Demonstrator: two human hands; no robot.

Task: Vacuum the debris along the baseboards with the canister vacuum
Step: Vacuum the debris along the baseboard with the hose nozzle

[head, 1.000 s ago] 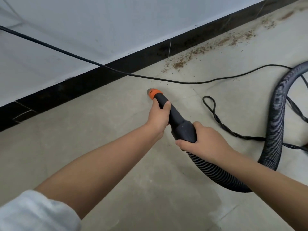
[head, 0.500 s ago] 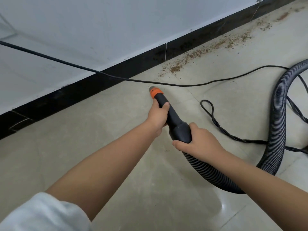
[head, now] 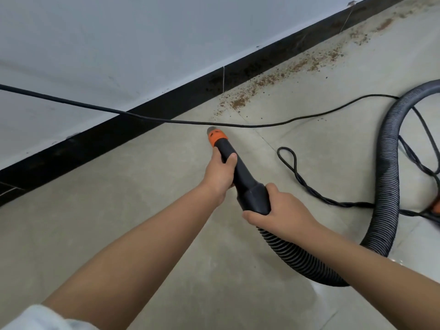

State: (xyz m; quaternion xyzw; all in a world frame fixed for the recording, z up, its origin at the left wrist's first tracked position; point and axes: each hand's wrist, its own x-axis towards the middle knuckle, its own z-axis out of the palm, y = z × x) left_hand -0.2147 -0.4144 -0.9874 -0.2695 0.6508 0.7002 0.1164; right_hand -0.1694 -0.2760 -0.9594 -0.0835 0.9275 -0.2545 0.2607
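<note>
Nozzle (head: 240, 177) gripped by both hands' fingers (head: 252, 214).

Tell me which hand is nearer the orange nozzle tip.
Left. The left hand grips the black nozzle just behind the orange tip; the right hand holds farther back, where the nozzle meets the hose.

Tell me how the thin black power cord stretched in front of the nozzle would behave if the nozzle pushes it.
The power cord looks thin and slack, so it would probably flex aside. It may drag back, since one end rises off the floor. Its loop suggests it is floppy.
</note>
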